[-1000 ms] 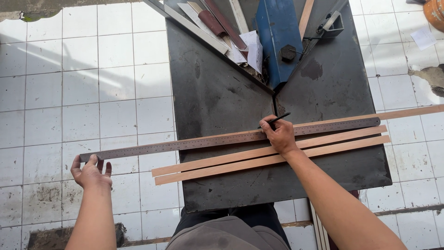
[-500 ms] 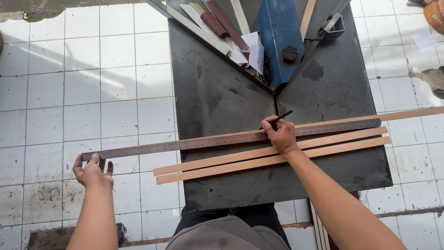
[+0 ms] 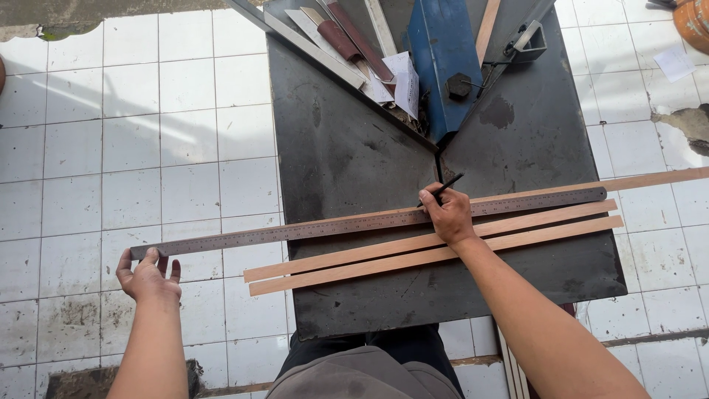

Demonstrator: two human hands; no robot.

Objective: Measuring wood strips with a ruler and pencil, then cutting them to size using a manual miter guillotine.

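Observation:
A long steel ruler (image 3: 310,230) lies across a dark metal table (image 3: 347,155) and juts out over the floor on the left. My left hand (image 3: 149,275) holds the ruler's left end from below. My right hand (image 3: 447,214) grips a black pen (image 3: 442,188), its tip at the ruler's far edge near the table's middle. Beneath the ruler runs a thin wooden strip (image 3: 650,179) that sticks out to the right. Two more wooden strips (image 3: 369,262) lie side by side just in front of the ruler.
At the table's far end sit a blue metal fixture (image 3: 443,52), angled metal bars (image 3: 310,41), a reddish bar and folded paper (image 3: 402,81). White floor tiles (image 3: 133,148) surround the table. An orange pot (image 3: 694,22) stands at the far right. My knees are under the table's near edge.

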